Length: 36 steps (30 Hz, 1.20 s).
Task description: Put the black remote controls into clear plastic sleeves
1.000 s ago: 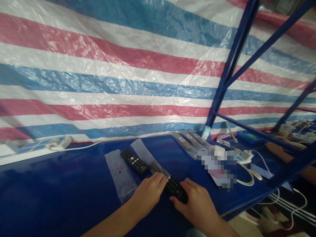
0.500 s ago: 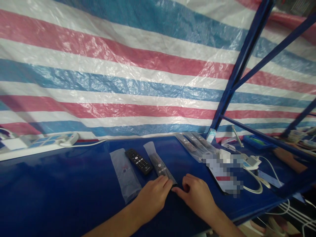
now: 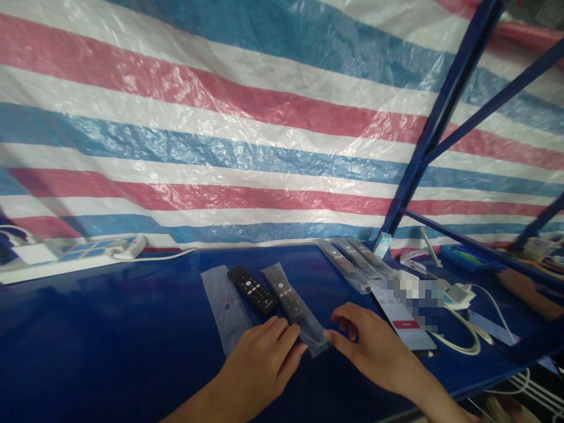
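Observation:
A black remote control (image 3: 287, 293) lies inside a clear plastic sleeve (image 3: 314, 343), whose near end extends past it toward me. My left hand (image 3: 264, 358) is over the blue table at the sleeve's lower left, its fingers loosely bent and thumb apart, with nothing visible in them. My right hand (image 3: 374, 343) is on the other side, thumb and fingers parted, the thumb tip at the sleeve's near right edge. A bare black remote (image 3: 253, 289) lies to the left, partly beside a flat plastic sleeve (image 3: 227, 308) that my left hand partly covers.
Several sleeved remotes (image 3: 346, 264) lie at the table's back. A phone (image 3: 408, 323) with a lit screen, white cables (image 3: 462, 346) and a blue tray (image 3: 467, 257) are at right. A power strip (image 3: 127, 248) is at left. Another person's hand (image 3: 520, 285) rests beyond the blue frame (image 3: 412, 176).
The sleeved remote now lies deeper in its sleeve, farther from me. My left fingers have let go of the sleeve's near end, and my hands have moved apart. The view has shifted slightly.

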{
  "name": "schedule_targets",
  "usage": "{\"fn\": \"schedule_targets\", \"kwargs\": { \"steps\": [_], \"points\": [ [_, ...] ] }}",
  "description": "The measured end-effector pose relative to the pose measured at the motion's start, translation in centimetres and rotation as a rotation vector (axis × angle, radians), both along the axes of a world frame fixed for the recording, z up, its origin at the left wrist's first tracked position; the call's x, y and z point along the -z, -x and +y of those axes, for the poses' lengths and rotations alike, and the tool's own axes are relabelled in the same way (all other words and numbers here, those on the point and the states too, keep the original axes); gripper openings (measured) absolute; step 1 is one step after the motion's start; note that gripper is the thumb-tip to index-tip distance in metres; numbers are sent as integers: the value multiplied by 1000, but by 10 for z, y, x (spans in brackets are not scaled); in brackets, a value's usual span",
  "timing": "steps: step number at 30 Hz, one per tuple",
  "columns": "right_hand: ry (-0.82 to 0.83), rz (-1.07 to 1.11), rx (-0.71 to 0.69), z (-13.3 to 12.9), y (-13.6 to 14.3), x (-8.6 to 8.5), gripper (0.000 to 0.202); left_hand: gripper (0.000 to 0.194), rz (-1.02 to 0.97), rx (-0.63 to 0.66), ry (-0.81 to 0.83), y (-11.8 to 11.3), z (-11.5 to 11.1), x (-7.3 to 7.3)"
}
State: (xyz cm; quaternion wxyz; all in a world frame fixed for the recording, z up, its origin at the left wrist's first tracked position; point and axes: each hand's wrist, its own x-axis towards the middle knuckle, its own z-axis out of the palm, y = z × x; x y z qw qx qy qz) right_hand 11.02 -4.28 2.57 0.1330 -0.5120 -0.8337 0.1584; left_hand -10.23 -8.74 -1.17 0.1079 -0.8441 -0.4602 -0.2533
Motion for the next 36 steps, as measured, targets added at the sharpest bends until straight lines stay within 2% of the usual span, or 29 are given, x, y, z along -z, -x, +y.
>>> {"fn": "schedule_targets", "kwargs": {
  "steps": [3, 6, 9, 13, 18, 21, 23, 26, 28, 31, 33, 36],
  "points": [
    [-88, -111, 50, 2, 26, -1, 36, 34, 37, -52, -95, 16, -5, 2],
    [-121, -233, 49, 10, 59, 6, 46, 37, 51, -78, -151, 28, -9, 7],
    [-117, -289, 67, 21, 76, 12, 43, 37, 25, -105, -202, 37, -11, 10],
    [-151, -300, 135, 43, 70, 13, 37, 37, 26, -143, -253, 47, -15, 11],
    [-201, -380, 337, 86, 43, 10, 40, 32, 70, -245, -259, 56, -18, 16],
    [-214, -397, 381, 104, 32, 9, 38, 30, 89, -286, -249, 60, -20, 20],
    [-250, -404, 383, 107, 31, 8, 38, 30, 99, -307, -242, 62, -23, 22],
    [-361, -382, 314, 93, 42, 7, 41, 29, 115, -327, -229, 65, -28, 24],
    [-386, -322, 176, 77, 57, 6, 43, 29, 119, -340, -213, 67, -30, 24],
    [-269, -238, -57, 54, 85, 6, 49, 29, 121, -362, -166, 69, -31, 25],
    [-210, -240, -118, 46, 104, 6, 55, 30, 123, -370, -137, 70, -31, 27],
    [-167, -240, -130, 43, 123, 7, 59, 31, 123, -357, -71, 73, -30, 32]
  ]
}}
